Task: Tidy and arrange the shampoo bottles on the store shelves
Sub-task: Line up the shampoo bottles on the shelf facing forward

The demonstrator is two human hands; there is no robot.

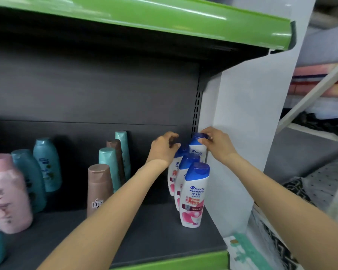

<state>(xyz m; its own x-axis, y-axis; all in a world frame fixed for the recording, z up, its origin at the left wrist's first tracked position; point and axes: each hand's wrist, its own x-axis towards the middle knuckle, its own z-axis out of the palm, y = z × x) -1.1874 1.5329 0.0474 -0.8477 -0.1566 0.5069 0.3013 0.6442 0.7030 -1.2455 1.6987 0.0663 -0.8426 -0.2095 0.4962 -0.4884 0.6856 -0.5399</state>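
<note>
Several white shampoo bottles with blue caps and pink labels stand in a row along the right wall of the dark shelf (148, 236). The front bottle (194, 195) stands free. My right hand (216, 142) grips the blue cap of the rearmost bottle (198, 147), close to the back panel. My left hand (164, 149) has curled fingers on the cap of the bottle (174, 168) just left of it; that cap is mostly hidden by the hand. Both forearms reach in from the lower edge.
Brown (99, 188) and teal (108, 168) bottles stand mid-shelf. Further left are teal bottles (46, 164) and a pink bottle (9, 193). A green shelf lip (174, 263) runs along the front; another green shelf (164, 18) hangs overhead. A white side panel (242, 133) bounds the right.
</note>
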